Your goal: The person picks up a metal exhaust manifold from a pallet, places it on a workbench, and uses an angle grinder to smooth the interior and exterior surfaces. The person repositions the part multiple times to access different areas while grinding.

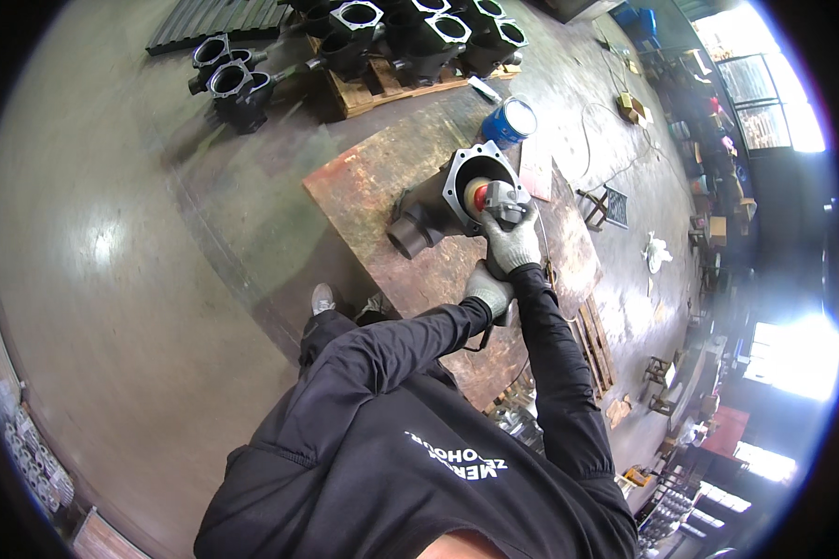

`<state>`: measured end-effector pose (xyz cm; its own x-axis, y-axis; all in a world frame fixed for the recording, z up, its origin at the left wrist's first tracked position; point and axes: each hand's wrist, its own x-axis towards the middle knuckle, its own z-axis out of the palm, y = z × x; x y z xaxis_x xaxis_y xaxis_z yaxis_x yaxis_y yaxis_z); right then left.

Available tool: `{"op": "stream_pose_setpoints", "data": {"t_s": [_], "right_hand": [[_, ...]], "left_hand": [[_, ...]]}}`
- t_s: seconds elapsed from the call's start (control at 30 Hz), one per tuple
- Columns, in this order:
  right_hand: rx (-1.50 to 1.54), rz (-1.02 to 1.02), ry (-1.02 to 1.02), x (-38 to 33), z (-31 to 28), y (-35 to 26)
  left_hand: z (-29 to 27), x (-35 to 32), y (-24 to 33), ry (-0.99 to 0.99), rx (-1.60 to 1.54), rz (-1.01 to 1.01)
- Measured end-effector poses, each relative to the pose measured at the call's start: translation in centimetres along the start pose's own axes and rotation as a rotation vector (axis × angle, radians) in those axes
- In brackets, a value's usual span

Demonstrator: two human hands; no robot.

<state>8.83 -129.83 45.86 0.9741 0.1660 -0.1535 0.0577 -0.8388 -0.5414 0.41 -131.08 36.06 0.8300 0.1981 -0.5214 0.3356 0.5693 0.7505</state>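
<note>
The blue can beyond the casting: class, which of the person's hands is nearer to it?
Right. The right hand grips the grinder at the casting's mouth, just short of the blue can. The left hand holds the tool's rear, farther back.

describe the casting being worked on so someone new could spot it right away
Find the rusty brown steel plate on the workshop floor. On it lies one dark casting, the gloved right hand holding a grinder at its mouth. Unlike the castings stacked on the pallet, it lies alone, its square flange ground bright.
</note>
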Motion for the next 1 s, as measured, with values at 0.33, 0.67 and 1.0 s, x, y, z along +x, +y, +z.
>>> {"op": "stream_pose_setpoints", "data": {"t_s": [0.33,0.67,1.0], "right_hand": [[-0.01,0.054,0.003,-0.5,0.3,-0.3],[0.036,-0.029,0.021,-1.0,-0.2,-0.5],[-0.06,-0.005,-0.013,-0.4,0.7,-1.9]], "left_hand": [[-0.5,-0.7,0.5,0.018,0.086,-0.023],[-0.2,-1.5,0.9,0.037,0.079,0.03],[-1.5,-1.0,1.8,0.055,-0.046,-0.037]]}}
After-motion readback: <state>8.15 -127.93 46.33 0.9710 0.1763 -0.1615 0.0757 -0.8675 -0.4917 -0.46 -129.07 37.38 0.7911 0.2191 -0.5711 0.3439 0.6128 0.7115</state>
